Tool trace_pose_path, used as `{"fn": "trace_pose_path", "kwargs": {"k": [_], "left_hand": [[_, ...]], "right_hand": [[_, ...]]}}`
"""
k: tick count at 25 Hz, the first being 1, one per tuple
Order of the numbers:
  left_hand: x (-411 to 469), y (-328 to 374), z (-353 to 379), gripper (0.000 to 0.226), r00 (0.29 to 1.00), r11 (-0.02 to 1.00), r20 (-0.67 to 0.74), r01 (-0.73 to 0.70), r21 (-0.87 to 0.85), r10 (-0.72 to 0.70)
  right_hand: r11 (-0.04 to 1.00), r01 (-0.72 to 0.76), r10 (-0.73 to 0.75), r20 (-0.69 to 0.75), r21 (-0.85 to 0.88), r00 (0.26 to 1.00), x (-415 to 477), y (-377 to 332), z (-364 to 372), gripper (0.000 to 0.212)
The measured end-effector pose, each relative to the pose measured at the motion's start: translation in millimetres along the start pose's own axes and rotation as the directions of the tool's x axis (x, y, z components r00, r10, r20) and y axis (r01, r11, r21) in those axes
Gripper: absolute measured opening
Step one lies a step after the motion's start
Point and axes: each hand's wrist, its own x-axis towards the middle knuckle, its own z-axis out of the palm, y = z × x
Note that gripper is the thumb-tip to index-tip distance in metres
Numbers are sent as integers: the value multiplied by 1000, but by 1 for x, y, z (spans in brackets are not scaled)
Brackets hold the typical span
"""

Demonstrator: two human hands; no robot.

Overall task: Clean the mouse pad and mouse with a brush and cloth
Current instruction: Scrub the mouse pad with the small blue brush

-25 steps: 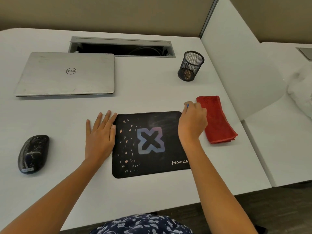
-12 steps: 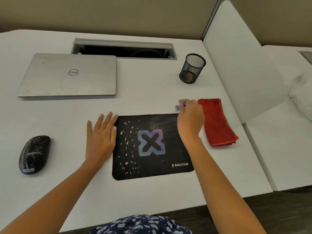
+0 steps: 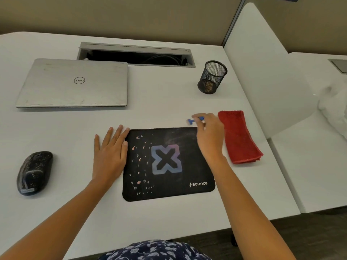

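The person is steadying the black rectangular fabric mouse pad (image 3: 165, 192), with its purple cross and pale flecks, lying on the white table (image 3: 161, 111); the left hand (image 3: 110, 156) is lying flat with fingers straight, its inner side touching the pad's left edge; the right hand (image 3: 210, 136) is hanging over the pad's far right corner, fingers curled and pinching a small blue plastic brush (image 3: 193, 120), whose tip is poking out just beyond the pad's far edge; its bristles are too blurred to make out. The red folded towelling cloth (image 3: 241, 137) is lying just right of the pad, untouched; the dark speckled oval mouse (image 3: 34, 172) is sitting well left of the pad, beyond the left hand. By my reckoning the brushing of the pad is the step in hand; next, I'd say, the brush needs bringing down onto the fabric and sweeping across while the left hand is pinning the pad.
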Motion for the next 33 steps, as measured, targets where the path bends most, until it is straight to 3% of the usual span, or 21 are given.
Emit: {"fn": "trace_pose_path", "kwargs": {"k": [2, 4, 7, 10, 14, 15, 17, 19, 21, 22, 23, 24, 26, 28, 30, 31, 33], "left_hand": [[0, 0, -1, 54, 1000, 1000, 4, 1, 1, -1], [0, 0, -1, 54, 1000, 1000, 5, 0, -4, 0], [0, 1, -1, 54, 1000, 1000, 1, 3, -7, -3], [0, 0, 0, 55, 1000, 1000, -1, 6, -7, -6], [0, 0, 1, 54, 1000, 1000, 4, 2, -2, -2], [0, 0, 1, 54, 1000, 1000, 5, 2, 1, -2], [0, -1, 1, 55, 1000, 1000, 7, 3, 0, -3], [0, -1, 1, 55, 1000, 1000, 5, 4, -3, -4], [0, 0, 1, 55, 1000, 1000, -2, 3, -1, -3], [1, 0, 1, 54, 1000, 1000, -3, 2, 1, -2], [1, 0, 1, 54, 1000, 1000, -2, 0, 4, 0], [1, -1, 2, 53, 1000, 1000, 0, -1, 6, 1], [0, -1, 2, 53, 1000, 1000, 2, -1, 12, 1], [1, -1, 2, 53, 1000, 1000, 1, -1, 15, 1], [1, -1, 2, 52, 1000, 1000, 0, -4, 16, 4], [1, -1, 2, 52, 1000, 1000, 0, -2, 19, 2], [0, -1, 1, 52, 1000, 1000, 1, 2, 22, -2]], "right_hand": [[987, 157, -157, 228, 17, 961, -5, -11, 11, 19], [974, 227, -214, 317, -4, 924, -8, -14, 14, 19], [985, 170, -147, 451, -12, 880, -16, -9, 9, 18], [997, 77, -47, 679, -14, 732, -13, -8, -5, 20], [995, 68, -94, 394, 80, 914, 3, -18, 10, 21], [993, 91, -110, 351, 70, 930, 4, -22, 15, 21], [994, 104, -110, 410, 36, 906, -2, -25, 18, 20], [992, 120, -124, 604, 47, 787, -20, -23, 2, 16], [989, 136, -127, 804, 58, 580, -40, -18, -22, 15], [990, 126, -117, 852, 61, 510, -48, -16, -31, 15], [992, 105, -115, 854, 71, 507, -51, -13, -34, 15], [992, 68, -122, 809, 102, 576, -49, -11, -33, 15], [987, 1, -98, 606, 158, 789, -31, -10, -21, 15], [987, -2, -62, 386, 163, 920, -8, -14, -4, 19], [996, 68, -80, 314, 49, 946, 2, -15, 7, 24], [993, 119, -109, 364, -5, 925, -1, -16, 6, 23], [966, 258, -212, 543, -9, 812, -25, -15, -7, 17]]}}
